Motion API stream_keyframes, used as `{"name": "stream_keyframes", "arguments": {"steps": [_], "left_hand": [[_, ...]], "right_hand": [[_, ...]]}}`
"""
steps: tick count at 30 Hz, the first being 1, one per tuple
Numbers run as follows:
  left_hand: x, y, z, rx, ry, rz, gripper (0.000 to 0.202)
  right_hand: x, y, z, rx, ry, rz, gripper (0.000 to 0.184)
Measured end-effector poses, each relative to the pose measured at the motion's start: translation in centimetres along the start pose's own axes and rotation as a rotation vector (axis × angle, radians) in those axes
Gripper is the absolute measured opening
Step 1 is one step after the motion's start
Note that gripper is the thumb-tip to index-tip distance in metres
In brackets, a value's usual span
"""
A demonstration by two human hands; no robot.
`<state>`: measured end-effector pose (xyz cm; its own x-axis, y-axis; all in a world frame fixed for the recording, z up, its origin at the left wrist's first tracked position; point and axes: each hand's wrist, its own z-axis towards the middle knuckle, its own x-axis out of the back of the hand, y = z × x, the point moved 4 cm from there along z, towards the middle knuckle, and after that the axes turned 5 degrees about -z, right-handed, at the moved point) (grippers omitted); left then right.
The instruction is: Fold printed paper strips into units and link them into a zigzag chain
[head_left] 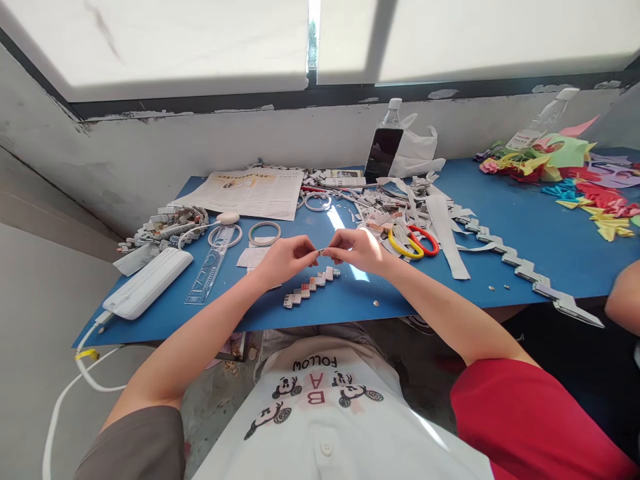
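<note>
My left hand [287,259] and my right hand [353,250] meet above the blue table, fingertips pinched together. Between them is a small folded paper piece [321,252], mostly covered by the fingers. Just below lies a short zigzag chain of folded newspaper [311,287]. Beyond my right hand are red-and-yellow-handled scissors [424,241], resting by a heap of cut paper strips [387,210]. Small printed paper sheets [254,257] lie beside my left hand, partly hidden by it.
At left are a white power strip [149,283], a clear ruler [210,270] and tape rolls [264,232]. A newspaper [245,192], phone [384,153] and bottle [393,113] are farther back. A long paper chain [525,268] and coloured paper [600,193] lie right, near another person's arm [625,300].
</note>
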<state>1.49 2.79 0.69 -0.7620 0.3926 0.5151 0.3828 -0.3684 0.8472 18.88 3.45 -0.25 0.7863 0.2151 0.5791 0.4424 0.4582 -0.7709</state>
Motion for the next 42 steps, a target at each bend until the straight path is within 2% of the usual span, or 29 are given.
{"name": "stream_keyframes", "arguments": {"steps": [5,7,10,14,18,21,24,27,32,42], "left_hand": [[-0.4,-0.4,0.1,0.066,0.015,-0.066,0.027],[-0.4,-0.6,0.3,0.072,0.057,-0.043,0.027],[-0.4,-0.8,0.5,0.07,0.114,0.055,0.029],[-0.5,-1.1,0.6,0.048,0.123,0.057,0.025],[-1.0,-1.4,0.8,0.066,0.054,-0.144,0.028],[-1.3,-1.2,0.8,0.081,-0.019,-0.342,0.037],[-1.3,-1.0,0.8,0.129,-0.032,-0.428,0.045],[-1.1,-1.0,0.7,0.201,-0.064,-0.497,0.047],[-0.8,-1.6,0.8,0.328,-0.125,-0.669,0.044],[-0.7,-1.8,0.9,0.39,-0.122,-0.667,0.041]], "right_hand": [[-0.2,-0.5,-0.2,0.318,0.087,-0.293,0.028],[-0.3,-0.6,-0.3,0.362,0.142,-0.368,0.028],[-0.7,-0.5,-0.2,0.316,0.186,-0.393,0.024],[-1.6,-0.7,-0.1,0.228,0.098,-0.226,0.019],[-1.5,-0.8,0.1,0.167,0.077,-0.037,0.017],[-0.9,-0.5,0.3,0.1,0.134,-0.038,0.022],[-0.6,-0.1,0.3,0.059,0.146,-0.073,0.031],[-0.6,-0.4,0.3,0.16,0.154,-0.122,0.022],[-0.6,-0.9,-0.2,0.383,0.289,-0.239,0.016],[-0.6,-1.2,-0.5,0.485,0.345,-0.314,0.014]]}}
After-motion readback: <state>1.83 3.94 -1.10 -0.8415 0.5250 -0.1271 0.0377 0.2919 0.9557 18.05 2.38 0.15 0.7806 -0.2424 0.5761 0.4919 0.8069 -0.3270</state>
